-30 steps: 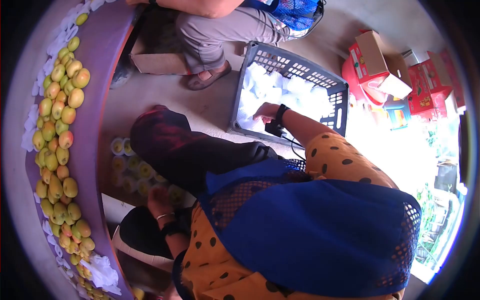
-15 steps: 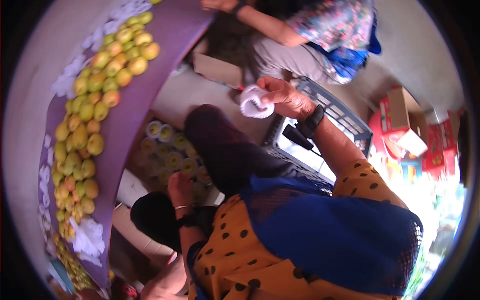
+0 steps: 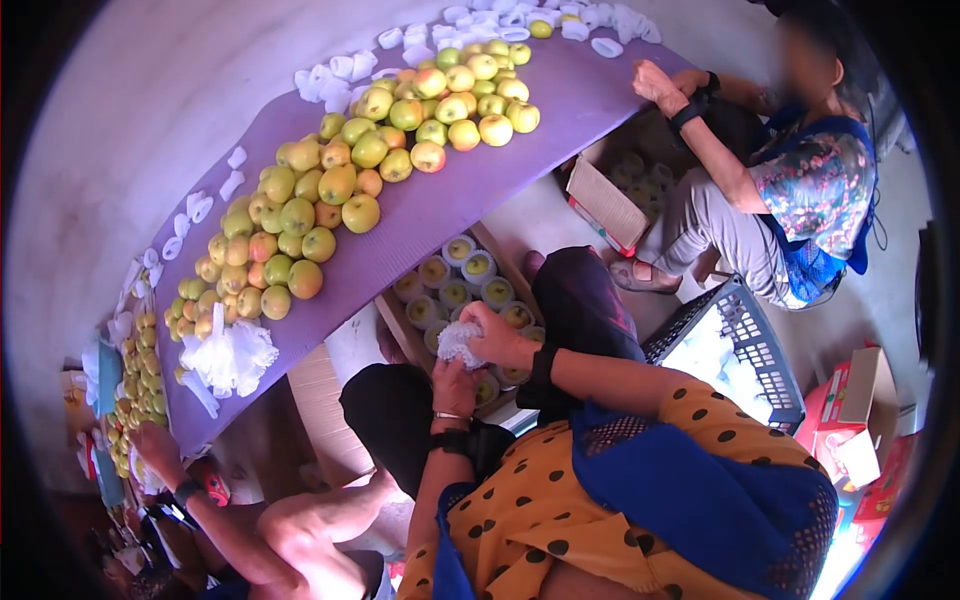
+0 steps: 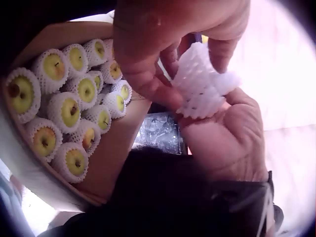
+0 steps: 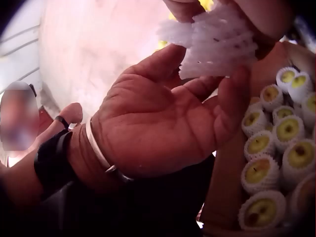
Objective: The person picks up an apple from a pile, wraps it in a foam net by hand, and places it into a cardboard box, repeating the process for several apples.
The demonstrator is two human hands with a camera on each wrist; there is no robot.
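In the head view a white foam fruit net (image 3: 459, 343) is between the two hands, over an open carton (image 3: 395, 325). My right hand (image 3: 497, 338) grips the net from above, its fingers and thumb about the mesh in the left wrist view. Below it, my left hand (image 3: 453, 388) has its palm turned up and holds the net's lower part between thumb and fingers. Bits of yellow show beside the net in both wrist views; I cannot tell whether an apple is inside it. Netted apples (image 4: 64, 112) sit in rows in the carton.
A purple-covered table (image 3: 420, 215) bears a long heap of yellow-green apples (image 3: 297, 217) and loose foam nets (image 3: 340, 68). A dark crate (image 3: 765, 345) of white nets stands at right. Another person (image 3: 815, 180) sits at upper right; a person's arm (image 3: 225, 525) reaches in at lower left.
My right hand has left the crate with a foam net and come over to my left hand at the carton. Both hands now hold the net. The head view has swung toward the table.
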